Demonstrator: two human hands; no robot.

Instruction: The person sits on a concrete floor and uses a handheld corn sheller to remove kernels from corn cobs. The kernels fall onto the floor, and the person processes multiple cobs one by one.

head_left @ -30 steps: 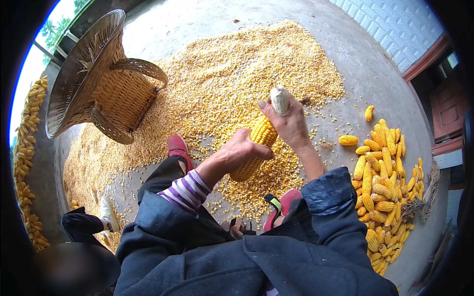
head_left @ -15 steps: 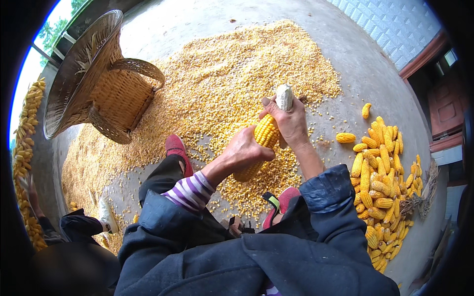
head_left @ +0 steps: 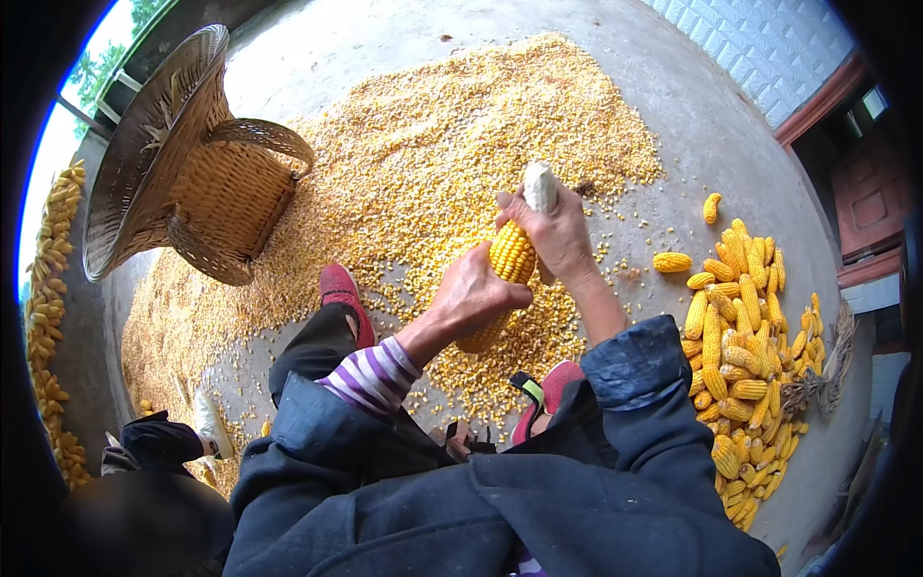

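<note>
An ear of corn point(head_left: 511, 252), thick with yellow kernels, is wrapped in the fingers of my left hand point(head_left: 471, 296); its lower end shows beneath the hand. My right hand point(head_left: 560, 238) is closed around a pale, stripped corncob point(head_left: 540, 187), whose white end sticks up past the thumb. The two hands meet at the upper end of the ear, where the right one presses against it. The lower part of the cob is hidden inside the right hand. Loose corn kernels point(head_left: 452, 125) spread over the floor beneath and beyond both hands.
A flared wicker basket point(head_left: 231, 188) lies tipped at the left. To the right is a heap of corn ears point(head_left: 745, 356), with a few strays beside it. More ears line the far left edge point(head_left: 53, 279). Another person point(head_left: 159, 442) is partly visible at lower left.
My right hand and the cob have shifted slightly left and up against the ear; the left hand keeps its hold. The other person's hand at far left is out of sight.
</note>
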